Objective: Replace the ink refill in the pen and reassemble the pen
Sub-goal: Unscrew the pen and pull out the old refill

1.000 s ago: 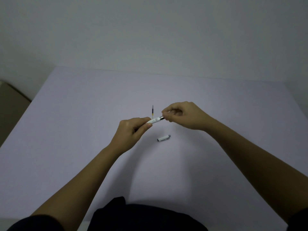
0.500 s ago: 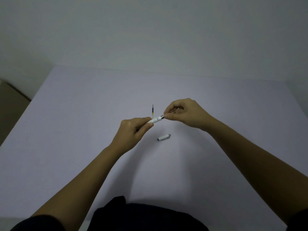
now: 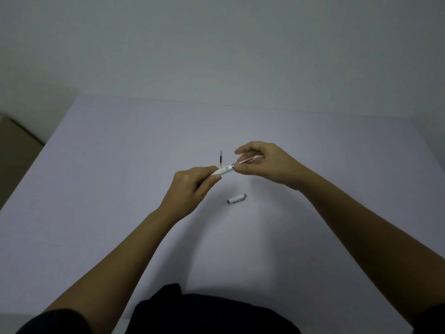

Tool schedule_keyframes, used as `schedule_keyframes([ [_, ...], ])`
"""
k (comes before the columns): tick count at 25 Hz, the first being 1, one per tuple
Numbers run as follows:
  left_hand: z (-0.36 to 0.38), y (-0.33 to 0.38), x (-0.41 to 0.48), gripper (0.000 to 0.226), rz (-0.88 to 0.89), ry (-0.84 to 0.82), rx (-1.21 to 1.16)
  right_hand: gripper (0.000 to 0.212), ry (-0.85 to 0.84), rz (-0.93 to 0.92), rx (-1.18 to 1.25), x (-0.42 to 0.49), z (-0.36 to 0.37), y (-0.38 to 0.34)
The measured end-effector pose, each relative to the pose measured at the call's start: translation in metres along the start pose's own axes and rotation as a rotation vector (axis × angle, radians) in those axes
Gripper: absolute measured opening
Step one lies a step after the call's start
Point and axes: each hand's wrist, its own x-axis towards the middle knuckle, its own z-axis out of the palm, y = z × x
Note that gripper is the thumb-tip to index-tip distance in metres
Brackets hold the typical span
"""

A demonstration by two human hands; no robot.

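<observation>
Sleeves (image 3: 55, 321), dark, sit nearest at the bottom edge, with both bare forearms reaching out over the pale table (image 3: 96, 189). A little farther on lies the pen cap (image 3: 236, 198), loose on the table, apart from both hands. Beyond it the left hand (image 3: 190, 189) is closed around the white pen barrel (image 3: 223, 170), whose open end points right. The right hand (image 3: 262, 162) pinches a thin refill (image 3: 248, 160) at the barrel's mouth, partly out. Farthest, a second refill (image 3: 220, 158) lies on the table just behind the barrel. I judge this the refill-swapping step; whether it is going in or out cannot be told. Next comes keeping refill and barrel in line, then capping.
</observation>
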Motion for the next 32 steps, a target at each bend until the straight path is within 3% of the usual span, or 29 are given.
schedule_keyframes([
  [4,0.000,0.000,0.001,0.013,-0.003,0.001,-0.003,0.005,0.024,-0.034,-0.015,0.002,0.003,0.000],
  [8,-0.002,-0.002,0.000,0.012,-0.018,0.029,-0.061,0.028,-0.008,-0.056,0.188,0.000,-0.001,-0.001],
  [17,0.013,0.000,-0.001,0.016,-0.098,0.019,-0.046,0.032,0.180,-0.005,0.409,0.005,0.020,0.007],
  [25,0.024,-0.011,0.006,0.018,-0.078,0.028,0.069,0.007,0.194,0.140,0.590,0.022,0.044,0.027],
  [32,0.027,-0.015,-0.001,0.022,-0.122,-0.032,0.078,0.010,0.355,0.121,0.658,0.033,0.040,0.023],
])
